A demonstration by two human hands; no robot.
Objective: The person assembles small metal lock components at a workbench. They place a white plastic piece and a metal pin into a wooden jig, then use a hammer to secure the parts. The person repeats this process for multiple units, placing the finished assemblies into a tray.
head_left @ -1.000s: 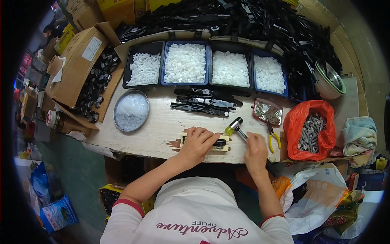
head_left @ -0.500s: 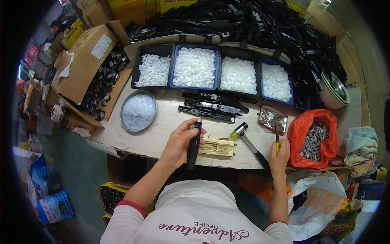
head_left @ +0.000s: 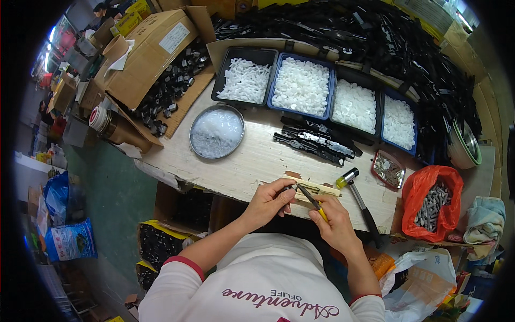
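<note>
Black slim part (head_left: 293, 187), likely plastic: at frame centre, mostly hidden in pinch of left hand (head_left: 272, 203). We judge it light, stiff, rather slick; best held mid-length. Right hand (head_left: 333, 214) grips yellow-handled steel pliers (head_left: 311, 198), tips near part, contact unclear. Since earlier frame, we see pliers shifted from red-rimmed tray (head_left: 374, 165), right of frame, to centre.

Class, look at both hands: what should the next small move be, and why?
Probably, the right hand should line up the pliers and squeeze gently while the left hand steadies the dark piece. The pliers' tips are right by that piece, which the left hand holds; whether they grip it is too small to tell.
</note>
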